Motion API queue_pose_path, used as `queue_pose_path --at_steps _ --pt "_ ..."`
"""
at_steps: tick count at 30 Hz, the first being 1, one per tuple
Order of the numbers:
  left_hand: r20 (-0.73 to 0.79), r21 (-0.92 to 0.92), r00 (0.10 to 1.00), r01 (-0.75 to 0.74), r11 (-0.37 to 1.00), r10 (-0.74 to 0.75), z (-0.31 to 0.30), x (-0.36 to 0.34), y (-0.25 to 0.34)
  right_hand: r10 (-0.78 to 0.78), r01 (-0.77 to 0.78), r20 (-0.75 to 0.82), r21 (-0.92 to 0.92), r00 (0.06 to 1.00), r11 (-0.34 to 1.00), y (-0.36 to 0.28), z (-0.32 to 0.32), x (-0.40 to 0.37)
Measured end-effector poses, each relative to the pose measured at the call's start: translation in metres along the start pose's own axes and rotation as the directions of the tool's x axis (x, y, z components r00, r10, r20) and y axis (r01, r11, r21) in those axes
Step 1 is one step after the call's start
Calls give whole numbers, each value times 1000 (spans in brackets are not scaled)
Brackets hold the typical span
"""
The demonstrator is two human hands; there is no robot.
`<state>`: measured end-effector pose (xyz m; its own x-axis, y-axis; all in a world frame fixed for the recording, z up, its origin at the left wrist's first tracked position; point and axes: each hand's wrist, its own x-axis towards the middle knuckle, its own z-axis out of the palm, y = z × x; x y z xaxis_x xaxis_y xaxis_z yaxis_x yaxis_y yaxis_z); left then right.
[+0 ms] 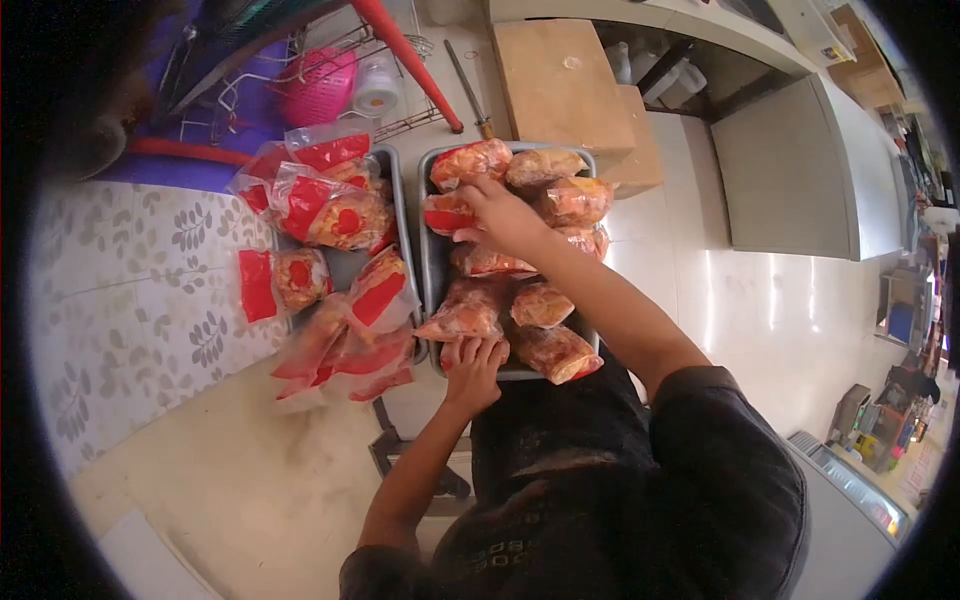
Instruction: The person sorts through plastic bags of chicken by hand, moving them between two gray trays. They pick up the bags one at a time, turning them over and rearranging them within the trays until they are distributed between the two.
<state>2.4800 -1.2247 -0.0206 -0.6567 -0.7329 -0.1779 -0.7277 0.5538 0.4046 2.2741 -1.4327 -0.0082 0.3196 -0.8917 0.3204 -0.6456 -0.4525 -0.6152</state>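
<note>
A grey tray (425, 300) in front of me holds several clear bags of orange-brown food, laid in two rough columns. At its near left corner, my left hand (474, 372) has its fingers bent over a package; what lies beneath the fingers is hidden. Farther up, my right hand (503, 215) rests on a red-and-clear package (447, 214) on the tray's left side, its fingers curled round the package's edge. A second grey tray (401, 200) on the left holds red-printed bags (343, 222), some of them overhanging its edge.
Cardboard boxes (565, 85) stand beyond the right tray. At the upper left are a pink basket (318, 86), a wire rack and a red bar (408, 62). A metal rod (467, 85) lies near the boxes. A white cabinet (780, 170) stands at the right.
</note>
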Motion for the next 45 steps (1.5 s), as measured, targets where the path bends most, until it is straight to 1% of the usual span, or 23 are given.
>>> queue_pose_path --at_steps 2,4,5,6,7,8,10,11,17,21,23,24,26,29,31,33,35,36,38,39,42,43,45 --pt "-40 -10 999 10 1000 -10 8 3 -1 17 -11 -198 31 980 999 -15 -55 -39" --pt "-35 17 999 34 999 -33 11 3 1 217 -260 -405 -53 888 964 -2 -83 -102" --pt "-39 19 998 49 999 -48 10 5 4 462 -493 -468 62 753 868 16 -81 -139" --pt "-45 24 997 65 998 -64 9 6 7 668 -678 -493 194 558 709 40 -67 -174" --pt "-47 31 996 81 996 -79 8 5 10 832 -769 -287 325 474 550 58 -53 -198" --pt "-65 14 992 111 994 -109 6 6 16 929 -842 -53 408 366 354 71 -36 -216" --pt "-98 -22 982 162 987 -163 2 11 29 801 -623 -113 568 588 538 77 10 -234" --pt "-120 4 980 158 987 -156 7 14 30 868 -623 -63 671 492 401 48 -6 -208" --pt "-97 50 975 207 977 -202 30 15 33 903 -630 -100 685 417 366 63 14 -210" --pt "-141 -4 968 208 978 -207 42 13 41 856 -665 -180 560 484 494 78 13 -204" --pt "-156 -36 965 207 978 -210 36 26 49 858 -687 -170 533 485 493 88 17 -202" --pt "-72 -54 973 217 975 -221 32 27 58 861 -700 -162 520 482 490 91 17 -204" --pt "91 -90 971 229 969 -221 -12 48 86 831 -725 -69 452 552 519 97 -6 -199" --pt "140 -422 980 189 887 -142 -41 78 83 760 -732 77 349 645 585 101 -34 -196" --pt "-116 -266 993 -48 963 18 -66 125 70 718 -729 161 279 678 626 101 -53 -192" --pt "-133 -306 990 -77 949 38 -52 149 31 728 -718 51 226 683 658 99 -49 -203" --pt "-26 -41 982 -190 981 189 -47 162 10 756 -746 -11 151 654 648 90 -57 -209" --pt "32 94 968 -250 964 248 -44 168 4 738 -726 -75 141 670 673 80 -63 -213" --pt "166 205 966 -233 951 201 -32 176 -2 683 -674 -192 117 705 729 59 -64 -221" --pt "228 260 960 -220 940 161 -27 180 -4 680 -672 -186 114 709 732 50 -64 -227" --pt "246 410 956 -251 877 159 -15 182 -15 723 -710 -75 140 687 690 26 -61 -243" --pt "131 433 954 -299 850 268 3 179 -30 719 -710 -54 127 693 693 20 -60 -249" --pt "146 411 954 -299 861 261 -1 179 -36 710 -705 -19 98 704 702 17 -59 -254"
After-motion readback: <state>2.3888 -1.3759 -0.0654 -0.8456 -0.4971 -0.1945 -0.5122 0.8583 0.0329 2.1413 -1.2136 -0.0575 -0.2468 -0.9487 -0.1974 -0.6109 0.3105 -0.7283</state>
